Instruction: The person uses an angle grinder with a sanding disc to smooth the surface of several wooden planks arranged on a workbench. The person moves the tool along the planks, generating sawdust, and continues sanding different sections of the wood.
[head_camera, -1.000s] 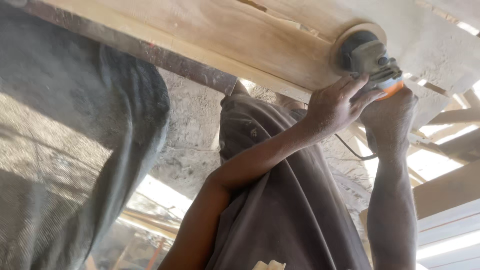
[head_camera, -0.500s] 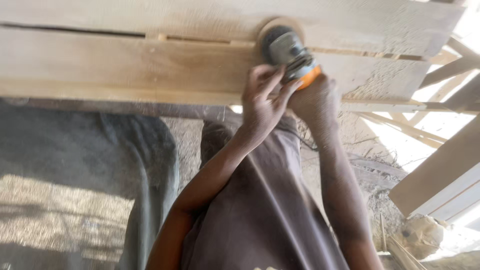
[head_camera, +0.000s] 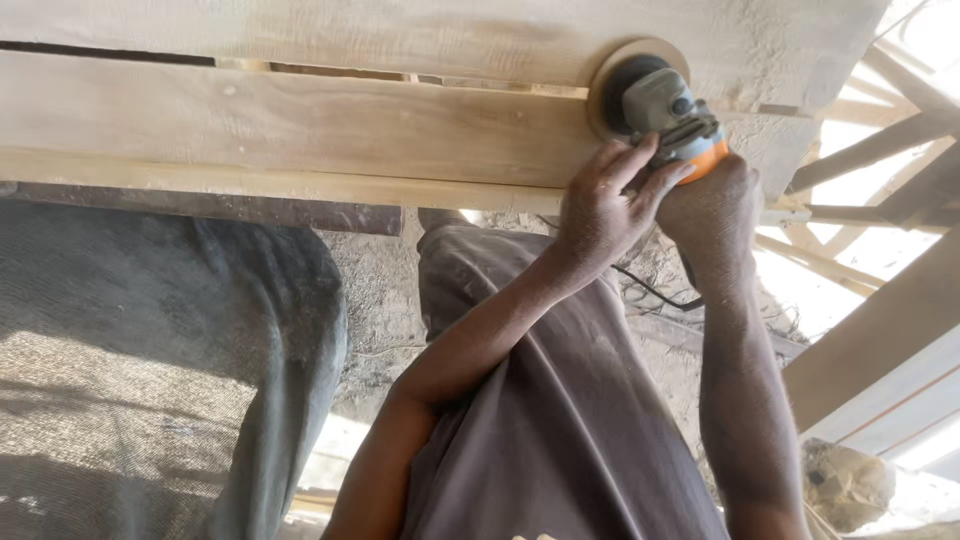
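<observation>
A grey and orange angle grinder (head_camera: 668, 112) with a round sanding disc (head_camera: 612, 72) presses flat on a pale wooden plank (head_camera: 300, 125). My left hand (head_camera: 600, 205) grips the grinder's body from the left side. My right hand (head_camera: 712, 210) wraps its orange rear end from below. The disc sits at the seam between two planks, near their right end. A black power cord (head_camera: 655, 292) hangs beneath my hands.
A second plank (head_camera: 400, 35) lies beyond the first. A dark metal bar (head_camera: 260, 208) runs under the plank's near edge. Wooden slats and boards (head_camera: 880, 330) stand at the right. My brown trousers (head_camera: 560, 420) and dusty ground lie below.
The grinder and both hands have slid to the right along the plank seam since half a second ago. The view has steadied.
</observation>
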